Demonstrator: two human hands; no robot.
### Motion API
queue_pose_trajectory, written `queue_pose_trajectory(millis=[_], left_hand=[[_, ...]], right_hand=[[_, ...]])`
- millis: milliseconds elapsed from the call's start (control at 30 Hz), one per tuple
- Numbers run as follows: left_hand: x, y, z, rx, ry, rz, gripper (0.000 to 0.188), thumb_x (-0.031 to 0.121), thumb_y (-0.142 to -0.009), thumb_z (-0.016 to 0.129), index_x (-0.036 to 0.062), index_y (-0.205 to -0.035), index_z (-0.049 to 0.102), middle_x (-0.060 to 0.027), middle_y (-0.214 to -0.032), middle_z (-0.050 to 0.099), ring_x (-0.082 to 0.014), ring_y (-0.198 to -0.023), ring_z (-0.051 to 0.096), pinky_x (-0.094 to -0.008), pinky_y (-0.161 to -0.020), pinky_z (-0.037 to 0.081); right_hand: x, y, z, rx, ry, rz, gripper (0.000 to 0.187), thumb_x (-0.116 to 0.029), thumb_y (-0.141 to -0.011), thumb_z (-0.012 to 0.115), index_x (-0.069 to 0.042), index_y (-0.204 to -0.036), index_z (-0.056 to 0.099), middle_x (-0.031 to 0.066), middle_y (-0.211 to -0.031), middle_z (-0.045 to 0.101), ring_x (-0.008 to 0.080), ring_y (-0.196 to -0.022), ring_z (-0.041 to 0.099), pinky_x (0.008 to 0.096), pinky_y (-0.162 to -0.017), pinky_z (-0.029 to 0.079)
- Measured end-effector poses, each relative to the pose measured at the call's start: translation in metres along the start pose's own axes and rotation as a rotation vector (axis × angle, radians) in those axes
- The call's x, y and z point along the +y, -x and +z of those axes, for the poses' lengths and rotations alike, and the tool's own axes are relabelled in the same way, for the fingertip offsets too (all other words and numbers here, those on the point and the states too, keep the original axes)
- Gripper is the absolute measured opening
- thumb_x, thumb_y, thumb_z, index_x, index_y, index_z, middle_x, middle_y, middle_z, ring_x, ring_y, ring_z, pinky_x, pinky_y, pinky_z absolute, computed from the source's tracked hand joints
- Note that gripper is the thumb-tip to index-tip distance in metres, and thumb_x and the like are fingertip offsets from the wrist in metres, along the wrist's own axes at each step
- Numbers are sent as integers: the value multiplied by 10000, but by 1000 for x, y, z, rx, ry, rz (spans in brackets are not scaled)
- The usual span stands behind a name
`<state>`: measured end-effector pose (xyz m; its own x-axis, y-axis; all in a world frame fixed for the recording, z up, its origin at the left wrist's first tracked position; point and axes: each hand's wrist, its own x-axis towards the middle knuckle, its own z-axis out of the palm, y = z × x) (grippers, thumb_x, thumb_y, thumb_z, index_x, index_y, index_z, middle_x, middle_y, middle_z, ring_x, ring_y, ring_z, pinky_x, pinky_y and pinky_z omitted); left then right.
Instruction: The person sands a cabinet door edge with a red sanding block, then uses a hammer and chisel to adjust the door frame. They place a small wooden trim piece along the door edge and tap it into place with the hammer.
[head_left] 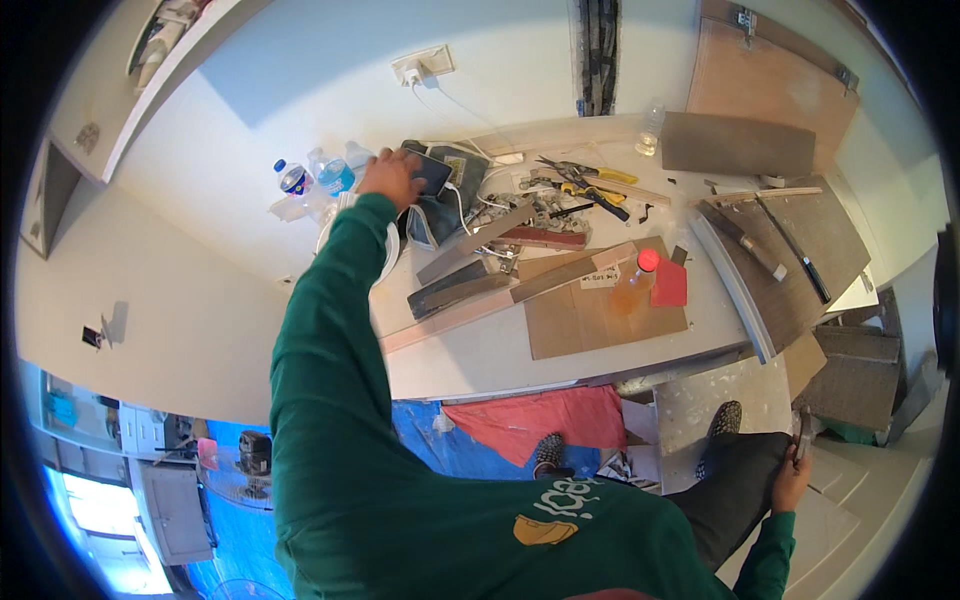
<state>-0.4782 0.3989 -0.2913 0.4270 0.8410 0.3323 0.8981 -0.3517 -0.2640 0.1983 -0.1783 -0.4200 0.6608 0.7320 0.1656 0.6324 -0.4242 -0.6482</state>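
My left hand (392,180) reaches across the table, fingers apart, at the left edge of a dark phone (430,172) with a white cable plugged in. Beneath the phone lies a grey-green cloth bag (462,170). Low on the right, beside my thigh, my right hand (790,484) is closed around a thin dark object (803,432) that stands upright; its kind is unclear. Yellow-handled snips (590,180) and pliers rest among small metal parts on the table. Wood strips (560,283) lie across a cardboard sheet (550,335).
Plastic bottles (333,172) stand left of the bag. A bottle with a red cap (636,280) is on the cardboard. A hammer (745,240) lies on a brown board (820,235) at the right. Under the table are red cloth (560,415) and blue sheeting (425,425).
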Motion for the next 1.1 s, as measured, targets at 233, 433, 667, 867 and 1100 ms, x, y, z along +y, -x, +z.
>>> queue_pose_trajectory(millis=[233,433,667,867,1100], left_hand=[[-20,-59,63,-289,-237,-91,735,121,-744,747,235,-1421,483,-93,-1433,452,-332,-1348,399,-525,-1110,340],[-29,-71,105,-332,-233,-72,795,76,-730,732,288,-1442,448,-91,-1514,384,-329,-1405,351,-539,-1159,297],[-24,-71,89,-404,-279,-24,794,114,-738,746,305,-1446,443,-69,-1553,334,-319,-1435,316,-546,-1157,294],[-27,-63,84,-366,-247,-27,901,141,-703,790,330,-1488,391,-69,-1557,332,-323,-1426,335,-539,-1152,305],[-29,-44,64,-91,-55,-193,856,213,-745,785,214,-1501,383,-106,-1526,388,-351,-1357,412,-522,-1093,367]], right_hand=[[19,35,-28,20,8,120,330,-236,-1044,516,23,-1222,618,148,-1140,659,252,-1085,608,352,-988,433],[33,58,-38,56,-49,225,383,-286,-1054,508,30,-1243,608,150,-1184,663,241,-1123,602,362,-1015,426],[23,60,-31,97,-22,227,387,-287,-1051,514,30,-1256,599,156,-1196,661,244,-1153,597,368,-1033,416],[17,51,-28,60,37,181,384,-287,-1049,513,27,-1251,599,154,-1198,658,255,-1162,597,368,-1039,412],[22,44,-29,40,5,158,379,-295,-1045,517,15,-1240,611,152,-1186,660,252,-1155,601,367,-1027,418]])
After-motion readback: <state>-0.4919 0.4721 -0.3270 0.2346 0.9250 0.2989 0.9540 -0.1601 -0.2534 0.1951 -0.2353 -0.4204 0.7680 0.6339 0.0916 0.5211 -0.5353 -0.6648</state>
